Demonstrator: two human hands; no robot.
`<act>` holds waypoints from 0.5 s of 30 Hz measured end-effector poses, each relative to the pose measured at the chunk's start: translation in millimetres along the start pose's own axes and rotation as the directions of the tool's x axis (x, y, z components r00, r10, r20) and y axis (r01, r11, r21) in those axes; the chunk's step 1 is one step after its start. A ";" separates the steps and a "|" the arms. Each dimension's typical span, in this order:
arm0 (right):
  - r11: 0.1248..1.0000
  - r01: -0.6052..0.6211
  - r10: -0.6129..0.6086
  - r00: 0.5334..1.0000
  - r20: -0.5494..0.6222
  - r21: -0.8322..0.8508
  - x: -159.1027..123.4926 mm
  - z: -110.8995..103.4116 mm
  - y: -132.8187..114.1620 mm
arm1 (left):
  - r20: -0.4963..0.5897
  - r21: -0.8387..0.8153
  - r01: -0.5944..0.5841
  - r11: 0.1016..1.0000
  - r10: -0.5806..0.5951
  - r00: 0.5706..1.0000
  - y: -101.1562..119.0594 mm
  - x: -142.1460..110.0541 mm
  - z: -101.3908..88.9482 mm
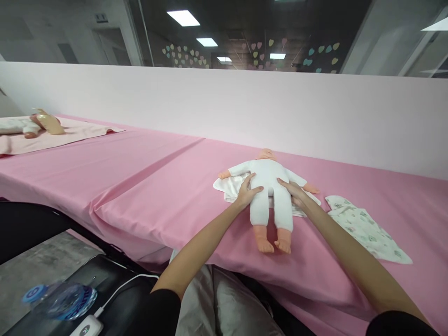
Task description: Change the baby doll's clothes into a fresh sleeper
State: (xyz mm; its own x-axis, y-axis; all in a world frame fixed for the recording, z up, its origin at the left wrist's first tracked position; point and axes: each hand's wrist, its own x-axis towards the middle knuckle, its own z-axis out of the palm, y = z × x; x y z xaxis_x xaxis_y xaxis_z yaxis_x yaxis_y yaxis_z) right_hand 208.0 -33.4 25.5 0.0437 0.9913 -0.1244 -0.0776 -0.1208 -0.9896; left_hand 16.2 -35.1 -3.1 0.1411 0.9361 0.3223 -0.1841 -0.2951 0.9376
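White-bodied doll (268,173) lies lengthwise between left hand (246,192) and right hand (294,190) (head pointing away), each grip clasping its hip.

White wall (224,102), dark window (238,35), ceiling lights (183,18), grey floor (45,263).

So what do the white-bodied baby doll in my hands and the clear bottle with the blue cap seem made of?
The white-bodied baby doll looks like matte, padded cloth, judging by its plump, shineless limbs; its peach-coloured feet may be vinyl or rubber, with smooth moulded toes. The clear bottle is most likely glossy plastic, see-through with bright highlights.
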 end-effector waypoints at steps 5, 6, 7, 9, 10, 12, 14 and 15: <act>0.999 -0.044 0.045 0.999 0.014 -0.028 -4.2 -6.7 2.6 | -0.031 0.050 -0.032 0.998 0.034 0.999 -2.3 -4.2 3.6; 0.999 -0.044 0.044 0.999 0.021 -0.032 -5.0 -7.5 2.8 | -0.037 0.064 -0.037 0.997 0.040 0.999 -3.8 -5.3 4.2; 0.998 -0.042 0.043 0.999 0.023 -0.039 -5.8 -8.2 3.0 | -0.045 0.075 -0.041 0.996 0.045 0.998 -5.3 -6.6 4.7; 0.997 -0.046 0.047 0.999 0.023 -0.054 -7.0 -9.2 3.3 | -0.056 0.098 -0.056 0.994 0.062 0.997 -7.4 -9.4 5.6; 0.997 -0.050 0.051 0.998 0.024 -0.055 -7.4 -9.6 3.4 | -0.059 0.111 -0.068 0.992 0.075 0.995 -7.8 -10.8 6.0; 0.998 -0.057 0.058 0.998 0.032 -0.042 -8.0 -10.2 3.8 | -0.059 0.131 -0.095 0.987 0.103 0.993 -7.4 -13.4 6.5; 0.998 -0.060 0.061 0.997 0.045 -0.025 -8.7 -10.2 4.3 | -0.056 0.140 -0.110 0.984 0.119 0.991 -6.2 -15.7 6.8; 0.998 -0.061 0.062 0.997 0.049 -0.024 -9.4 -10.1 4.5 | -0.057 0.143 -0.112 0.983 0.121 0.991 -5.6 -16.8 6.9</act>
State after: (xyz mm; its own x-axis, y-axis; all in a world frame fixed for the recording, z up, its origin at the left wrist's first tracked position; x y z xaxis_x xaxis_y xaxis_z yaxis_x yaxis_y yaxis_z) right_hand 217.3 -43.9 21.5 -0.0100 0.9832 -0.1820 -0.0560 -0.1823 -0.9816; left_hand 21.6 -50.5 -12.8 0.0622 0.9027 0.4257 -0.0576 -0.4226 0.9045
